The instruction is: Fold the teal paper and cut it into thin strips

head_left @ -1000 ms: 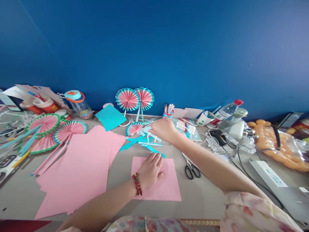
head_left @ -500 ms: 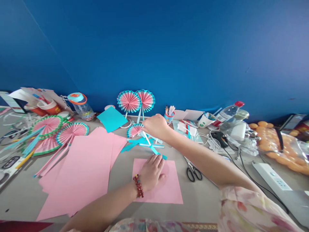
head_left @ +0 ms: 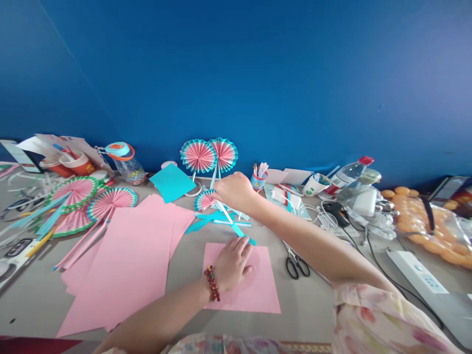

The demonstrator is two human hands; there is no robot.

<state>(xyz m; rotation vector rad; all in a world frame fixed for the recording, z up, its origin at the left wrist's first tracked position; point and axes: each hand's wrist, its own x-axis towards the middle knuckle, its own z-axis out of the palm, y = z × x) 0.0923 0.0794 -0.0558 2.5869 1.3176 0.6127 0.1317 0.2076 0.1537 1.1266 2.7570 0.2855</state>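
Observation:
My left hand lies flat on a pink paper sheet, its fingertips against a narrow blue paper strip. My right hand is closed above the strips, pinching the upper end of a thin white strip that slants down to that blue strip. Whether the white strip is a peeled backing I cannot tell. More blue paper strips, some with a white band, lie just beyond my left hand. Behind my right hand a small pleated paper fan is partly hidden.
Large pink sheets overlap on the left, beside finished paper fans. Two more fans stand against the blue wall. Scissors lie right of the small sheet. Cables, a bottle and a power strip occupy the right side.
My right hand has shifted very slightly left with the white strip. The left hand stays on the pink sheet, and the whole view has moved a little.

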